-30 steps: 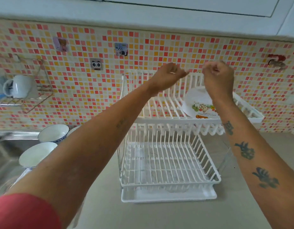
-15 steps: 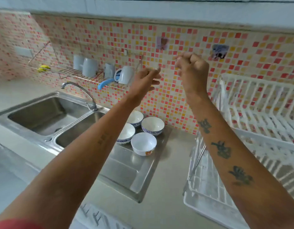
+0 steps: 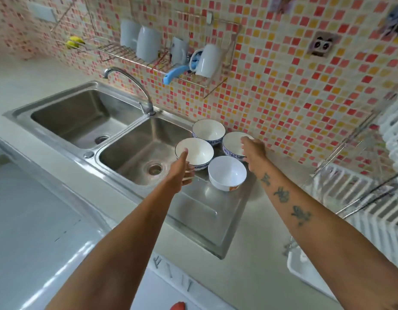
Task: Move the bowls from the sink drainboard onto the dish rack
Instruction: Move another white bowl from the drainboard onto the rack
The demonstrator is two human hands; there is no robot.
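Dish rack (image 3: 372, 198) was cut off at right edge, motion-blurred. Left hand (image 3: 181, 170) covered near rim of 1 bowl (image 3: 194, 153); right hand (image 3: 254, 153) hid part of another bowl (image 3: 232, 144). Grip contact unclear.

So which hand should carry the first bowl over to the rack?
Right, probably. The right hand already touches the right bowl, and the rack is on its side.

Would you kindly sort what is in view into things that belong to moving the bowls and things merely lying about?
Job in hand: four bowls on the drainboard; dish rack; left hand; right hand.

Lying about: mugs on the wall shelf; blue handle; tap; sink basins.
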